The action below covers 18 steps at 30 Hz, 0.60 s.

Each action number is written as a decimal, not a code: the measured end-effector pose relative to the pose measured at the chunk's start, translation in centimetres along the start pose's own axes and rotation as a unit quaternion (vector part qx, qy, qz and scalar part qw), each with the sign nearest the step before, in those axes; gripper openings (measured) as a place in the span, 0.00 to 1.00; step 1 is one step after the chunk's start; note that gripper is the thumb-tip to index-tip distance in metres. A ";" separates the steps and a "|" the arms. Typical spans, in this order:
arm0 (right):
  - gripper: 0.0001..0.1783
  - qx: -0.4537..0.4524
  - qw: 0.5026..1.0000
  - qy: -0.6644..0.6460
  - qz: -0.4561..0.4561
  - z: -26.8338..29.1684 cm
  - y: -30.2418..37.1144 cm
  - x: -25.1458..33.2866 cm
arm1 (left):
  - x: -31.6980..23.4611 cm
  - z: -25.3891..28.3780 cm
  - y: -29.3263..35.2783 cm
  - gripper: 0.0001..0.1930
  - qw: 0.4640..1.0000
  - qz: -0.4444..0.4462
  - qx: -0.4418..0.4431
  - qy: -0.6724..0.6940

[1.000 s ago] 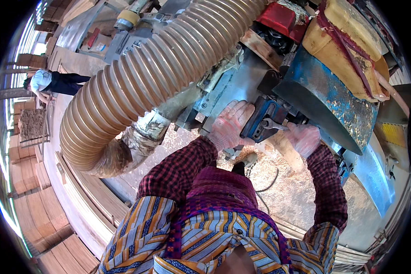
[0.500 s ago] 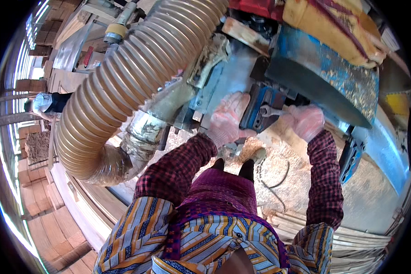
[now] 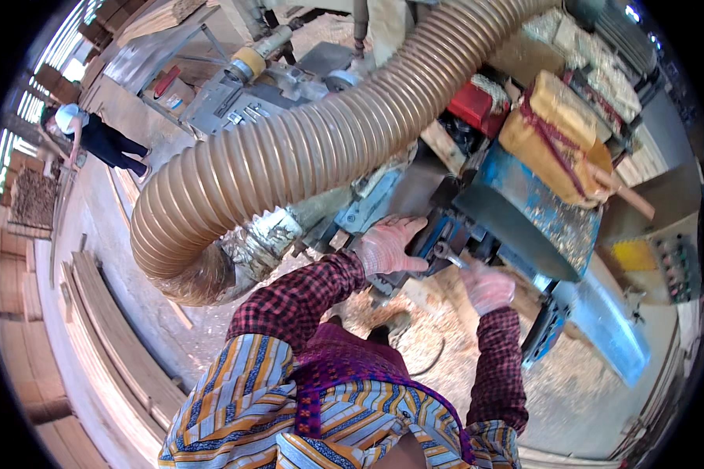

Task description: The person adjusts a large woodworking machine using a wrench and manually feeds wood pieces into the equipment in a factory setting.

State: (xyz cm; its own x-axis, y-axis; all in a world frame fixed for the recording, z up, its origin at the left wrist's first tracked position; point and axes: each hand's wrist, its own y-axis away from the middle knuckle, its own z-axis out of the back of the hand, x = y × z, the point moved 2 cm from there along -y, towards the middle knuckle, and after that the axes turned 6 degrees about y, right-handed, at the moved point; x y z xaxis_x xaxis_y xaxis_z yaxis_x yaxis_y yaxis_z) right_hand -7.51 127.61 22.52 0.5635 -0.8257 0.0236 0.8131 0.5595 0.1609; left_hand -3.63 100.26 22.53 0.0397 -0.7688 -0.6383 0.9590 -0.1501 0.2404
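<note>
My right hand (image 3: 489, 288), in a pale pinkish work glove, is closed round the handle of a metal wrench (image 3: 450, 255). The wrench's head lies against a blue metal part (image 3: 440, 233) of a woodworking machine; whether it sits on a nut is too small to tell. Left of that part, my left hand (image 3: 389, 244) rests gloved on the machine's edge, fingers stretched and thumb apart, holding nothing. A dark curved metal guard (image 3: 516, 232) rises just beyond my right hand.
A wide ribbed hose (image 3: 289, 164) arches over the left side. Wood shavings (image 3: 414, 305) cover the floor at my feet. Long boards (image 3: 105, 328) lie at left. A person (image 3: 102, 141) stands far left. A yellow padded bundle (image 3: 555, 141) sits on the machine; a button panel (image 3: 675, 267) is at right.
The view has shifted, showing more of the room beyond the hose. The wrench has swung so its handle now slants down toward me, my right hand with it. My left hand stays on the machine.
</note>
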 end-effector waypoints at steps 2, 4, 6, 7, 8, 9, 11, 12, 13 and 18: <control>0.25 0.048 0.996 0.002 -0.076 0.9 0.4 -1.6 | -0.4 1.9 -1.6 0.41 0.984 -0.016 -0.054 0.168; 0.22 -0.020 0.992 0.028 -0.120 2.6 1.7 -4.5 | -0.1 2.9 -5.0 0.37 0.947 0.029 -0.093 0.305; 0.18 -0.039 0.991 -0.023 -0.122 3.4 4.0 -6.4 | 0.2 2.8 -9.2 0.34 0.906 0.078 -0.129 0.395; 0.13 -0.095 0.989 -0.072 -0.083 3.5 5.3 -6.6 | 0.1 2.2 -11.3 0.33 0.897 0.104 -0.162 0.398; 0.12 -0.043 0.994 -0.046 -0.094 2.9 6.6 -6.5 | 0.3 1.6 -13.4 0.32 0.887 0.134 -0.187 0.401; 0.12 -0.094 0.987 -0.105 -0.081 2.3 7.8 -5.7 | 0.8 1.3 -15.2 0.31 0.869 0.127 -0.220 0.424; 0.15 -0.075 0.981 -0.111 -0.140 0.5 10.7 -3.5 | 1.8 0.1 -18.3 0.30 0.832 0.130 -0.264 0.470; 0.16 -0.032 0.975 -0.126 -0.181 -0.6 12.0 -2.3 | 2.7 -0.3 -20.0 0.29 0.837 0.167 -0.256 0.454; 0.18 0.011 0.969 -0.119 -0.217 -1.7 13.1 -0.9 | 3.3 -0.5 -21.5 0.28 0.841 0.172 -0.253 0.447; 0.19 0.128 0.928 -0.151 -0.314 -5.3 16.5 6.2 | 5.3 -3.0 -24.6 0.29 0.857 0.138 -0.323 0.377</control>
State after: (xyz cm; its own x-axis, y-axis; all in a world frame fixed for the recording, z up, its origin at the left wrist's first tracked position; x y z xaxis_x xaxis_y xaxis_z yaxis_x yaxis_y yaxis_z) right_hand 10.13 132.13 20.11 -0.1088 -0.9875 0.1143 0.8841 -0.0435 0.4652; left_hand -26.16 101.76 11.03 0.2255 -0.0624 -0.9722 0.8297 0.5354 0.1580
